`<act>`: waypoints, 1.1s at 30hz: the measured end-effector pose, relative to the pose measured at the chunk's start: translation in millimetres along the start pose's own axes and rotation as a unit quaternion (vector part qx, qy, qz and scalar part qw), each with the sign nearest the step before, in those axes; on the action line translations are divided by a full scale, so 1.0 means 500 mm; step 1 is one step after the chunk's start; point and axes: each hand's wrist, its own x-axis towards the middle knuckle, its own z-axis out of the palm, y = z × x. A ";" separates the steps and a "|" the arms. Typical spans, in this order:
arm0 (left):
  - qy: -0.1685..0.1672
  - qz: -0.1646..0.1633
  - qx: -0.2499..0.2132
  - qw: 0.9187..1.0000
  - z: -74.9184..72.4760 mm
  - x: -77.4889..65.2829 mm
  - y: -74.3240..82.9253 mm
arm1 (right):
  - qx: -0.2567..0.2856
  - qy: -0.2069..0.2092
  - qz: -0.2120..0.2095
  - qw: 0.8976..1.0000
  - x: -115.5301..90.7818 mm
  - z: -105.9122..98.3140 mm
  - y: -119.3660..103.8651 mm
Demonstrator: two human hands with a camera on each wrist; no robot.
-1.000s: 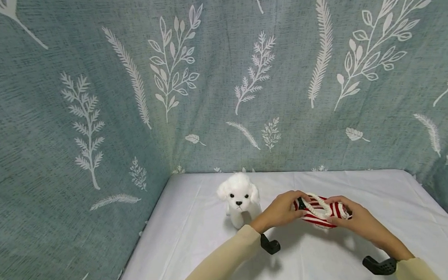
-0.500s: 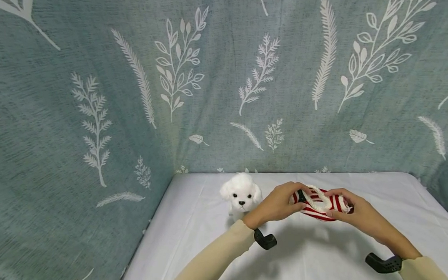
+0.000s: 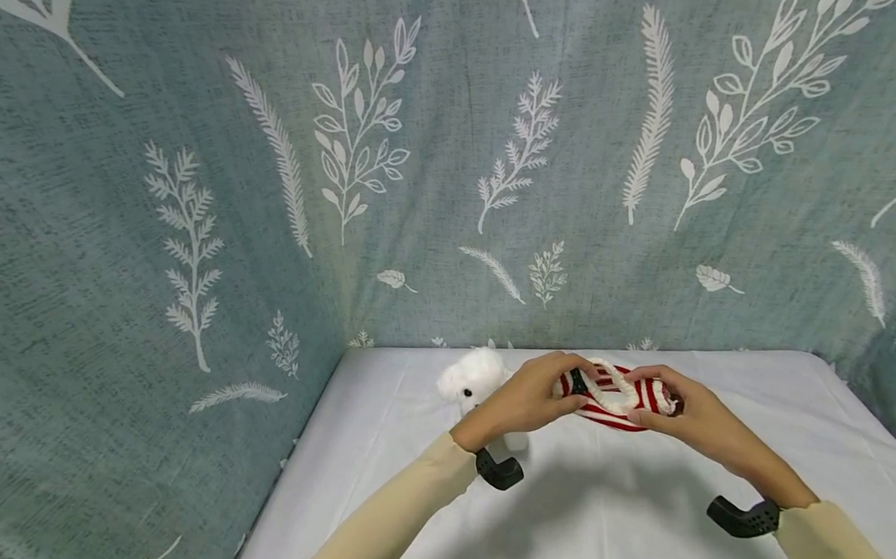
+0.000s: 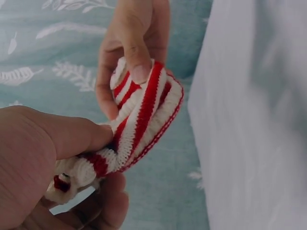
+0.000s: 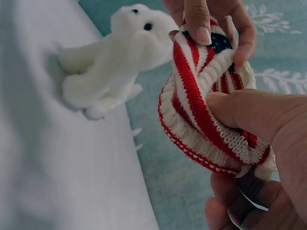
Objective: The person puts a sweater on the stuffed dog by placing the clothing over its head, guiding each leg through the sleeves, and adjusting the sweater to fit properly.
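Note:
A small knitted sweater [image 3: 602, 414] with red and white stripes, a navy starred patch and cream ribbed trim is held bunched up above the table. My left hand [image 3: 524, 399] pinches its starred end between thumb and fingers. The other end is gripped by my right hand [image 3: 697, 414], whose thumb presses on the striped knit [image 5: 189, 91] in the right wrist view. A white plush dog [image 3: 473, 373] stands on the table behind my left wrist, which hides part of its face and body in the head view. The right wrist view shows the dog [image 5: 103, 64] from its side.
The table wears a white cloth [image 3: 397, 482]. Teal curtains [image 3: 429, 188] with white leaf prints hang along its back and left side, and another borders the right. A black wrist mount [image 3: 500, 471] sticks out below my left wrist, another [image 3: 744, 518] below my right.
Both hands have raised the sweater a little off the table and shifted it left, nearer the plush dog. My left hand and wrist now cover more of the dog's face.

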 end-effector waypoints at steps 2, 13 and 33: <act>0.003 -0.004 -0.001 1.000 -0.008 -0.007 -0.003 | -0.003 -0.001 0.000 1.000 0.005 0.005 -0.006; 0.020 -0.012 -0.011 1.000 -0.047 -0.048 -0.022 | 0.001 -0.006 -0.043 0.999 0.044 0.040 -0.026; 0.051 -0.066 -0.023 0.996 -0.117 -0.116 -0.056 | 0.043 -0.025 -0.062 0.997 0.114 0.110 -0.081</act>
